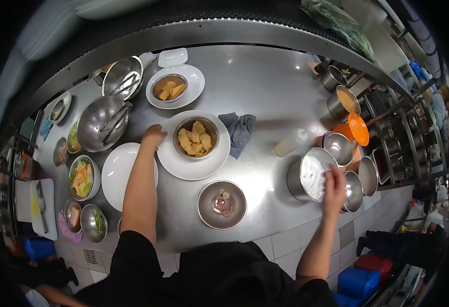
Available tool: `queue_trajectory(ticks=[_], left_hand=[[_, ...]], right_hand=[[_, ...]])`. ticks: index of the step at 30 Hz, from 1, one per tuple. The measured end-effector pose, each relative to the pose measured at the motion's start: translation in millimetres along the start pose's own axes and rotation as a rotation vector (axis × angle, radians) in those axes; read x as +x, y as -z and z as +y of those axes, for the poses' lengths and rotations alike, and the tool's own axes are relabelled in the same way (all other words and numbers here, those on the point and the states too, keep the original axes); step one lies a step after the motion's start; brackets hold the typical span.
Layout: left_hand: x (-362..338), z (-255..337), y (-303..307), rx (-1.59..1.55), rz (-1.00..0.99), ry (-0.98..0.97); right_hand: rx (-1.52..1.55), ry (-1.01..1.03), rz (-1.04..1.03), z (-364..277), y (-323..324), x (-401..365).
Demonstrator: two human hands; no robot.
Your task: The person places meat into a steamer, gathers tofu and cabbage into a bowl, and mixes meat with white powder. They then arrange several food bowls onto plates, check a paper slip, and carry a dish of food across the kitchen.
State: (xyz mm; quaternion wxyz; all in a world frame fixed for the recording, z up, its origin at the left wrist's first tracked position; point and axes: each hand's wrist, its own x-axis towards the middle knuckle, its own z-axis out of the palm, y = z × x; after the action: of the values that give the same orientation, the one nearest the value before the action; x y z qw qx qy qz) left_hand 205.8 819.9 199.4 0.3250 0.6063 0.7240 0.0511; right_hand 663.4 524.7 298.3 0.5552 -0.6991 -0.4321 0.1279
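Note:
My left hand (154, 137) is at the left rim of a white plate (193, 171), its fingers bent downward; whether they grip the rim cannot be made out. On that plate stands a steel bowl (196, 138) of battered, golden pieces. My right hand (335, 188) is over the right edge of a steel pot (298, 179) holding white powder (313, 176); its fingertips are partly hidden and blurred. Nearer to me, between the hands, sits a steel bowl (222, 204) with sliced onion. An empty white plate (119, 176) lies partly under my left forearm.
A grey cloth (238, 132) and a squeeze bottle (292, 143) lie mid-table. Behind is a plate (193, 84) with a bowl of yellow pieces. Several steel bowls stand left, including one of vegetables (82, 178). Pots and an orange ladle (358, 129) are right. People are partly visible at both sides.

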Motion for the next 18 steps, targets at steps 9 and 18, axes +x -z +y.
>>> queue_trajectory(ticks=[9, 18], left_hand=[[20, -11, 10, 0.207, 0.536, -0.136], [-253, -6, -22, -0.717, 0.331, -0.245]], right_hand=[[-0.306, 0.413, -0.527, 14, -229, 34], [-0.621, 0.452, -0.776, 64, -250, 10]])
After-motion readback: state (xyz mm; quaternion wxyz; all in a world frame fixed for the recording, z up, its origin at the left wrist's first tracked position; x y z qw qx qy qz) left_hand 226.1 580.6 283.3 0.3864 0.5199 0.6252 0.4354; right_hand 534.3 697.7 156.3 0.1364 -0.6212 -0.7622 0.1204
